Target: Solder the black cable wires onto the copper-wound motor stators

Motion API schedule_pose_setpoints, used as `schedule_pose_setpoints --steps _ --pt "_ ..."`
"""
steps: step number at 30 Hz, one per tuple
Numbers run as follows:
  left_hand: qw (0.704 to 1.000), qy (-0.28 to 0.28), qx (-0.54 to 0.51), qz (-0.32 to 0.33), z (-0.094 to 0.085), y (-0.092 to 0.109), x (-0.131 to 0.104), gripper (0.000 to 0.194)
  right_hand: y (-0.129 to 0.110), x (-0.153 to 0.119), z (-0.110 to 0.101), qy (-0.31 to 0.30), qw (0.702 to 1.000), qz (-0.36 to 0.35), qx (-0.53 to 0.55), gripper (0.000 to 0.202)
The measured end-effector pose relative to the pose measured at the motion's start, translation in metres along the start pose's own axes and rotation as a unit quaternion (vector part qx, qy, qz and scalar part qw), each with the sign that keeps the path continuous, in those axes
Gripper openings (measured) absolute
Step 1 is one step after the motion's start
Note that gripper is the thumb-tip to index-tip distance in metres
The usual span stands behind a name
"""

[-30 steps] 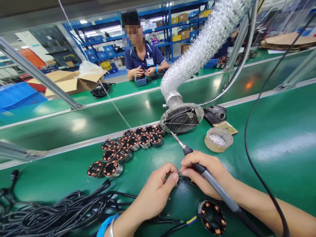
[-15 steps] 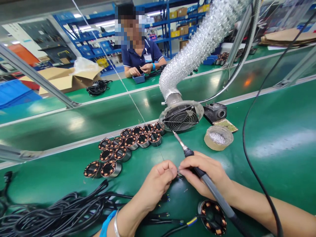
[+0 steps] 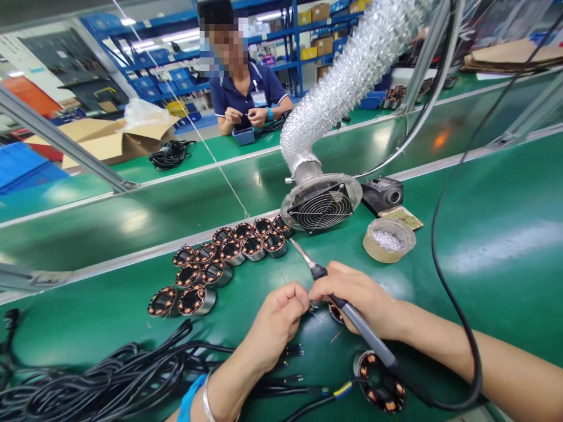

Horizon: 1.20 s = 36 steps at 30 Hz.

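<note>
My right hand (image 3: 365, 299) is closed round a soldering iron (image 3: 356, 322), whose metal tip points up and left past the stators. My left hand (image 3: 284, 313) is pinched shut beside it, with a thin wire (image 3: 285, 280) rising from its fingers. Just under the fingertips of both hands small wire ends (image 3: 313, 306) show; what they belong to is hidden. Part of a stator (image 3: 336, 313) with copper windings peeks out below my right hand. Nearer to me lies another stator (image 3: 358, 366), joined to a black cable (image 3: 310, 407) with a yellow-green sleeve.
Several stators (image 3: 209, 303) stand in rows at the left. Black cables (image 3: 101, 375) are heaped at front left. A fume extractor (image 3: 323, 208) hangs behind the iron. A round tub (image 3: 387, 252) and an iron holder (image 3: 382, 196) sit right. A co-worker (image 3: 248, 94) works opposite.
The soldering iron and my right hand have shifted left and slightly up, tip now near the stator rows. A stator beneath my right hand has come into view. The co-worker's hands have risen.
</note>
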<state>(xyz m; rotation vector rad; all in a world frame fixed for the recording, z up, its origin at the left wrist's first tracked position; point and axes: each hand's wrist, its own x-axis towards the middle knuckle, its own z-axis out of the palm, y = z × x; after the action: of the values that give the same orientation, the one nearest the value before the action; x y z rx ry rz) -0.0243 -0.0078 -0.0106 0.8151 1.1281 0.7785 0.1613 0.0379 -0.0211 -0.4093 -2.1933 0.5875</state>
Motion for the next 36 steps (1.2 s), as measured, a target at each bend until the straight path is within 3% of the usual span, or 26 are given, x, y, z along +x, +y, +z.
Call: schedule_pose_setpoints --steps 7,14,22,36 --pt "0.999 0.025 0.027 0.010 0.003 -0.001 0.005 0.026 -0.003 -0.005 -0.013 0.035 0.997 0.066 -0.016 0.021" --pt "0.993 0.057 0.096 0.046 0.005 -0.001 0.007 0.017 -0.040 -0.030 -0.029 0.133 0.974 0.180 -0.028 0.035" --pt "0.989 0.064 0.119 0.059 0.003 -0.003 0.004 0.015 -0.048 -0.039 -0.024 0.211 0.954 0.214 0.006 0.019" --pt "0.988 0.058 0.130 0.064 0.002 -0.003 0.004 0.017 -0.047 -0.033 -0.022 0.200 0.954 0.223 0.007 0.019"
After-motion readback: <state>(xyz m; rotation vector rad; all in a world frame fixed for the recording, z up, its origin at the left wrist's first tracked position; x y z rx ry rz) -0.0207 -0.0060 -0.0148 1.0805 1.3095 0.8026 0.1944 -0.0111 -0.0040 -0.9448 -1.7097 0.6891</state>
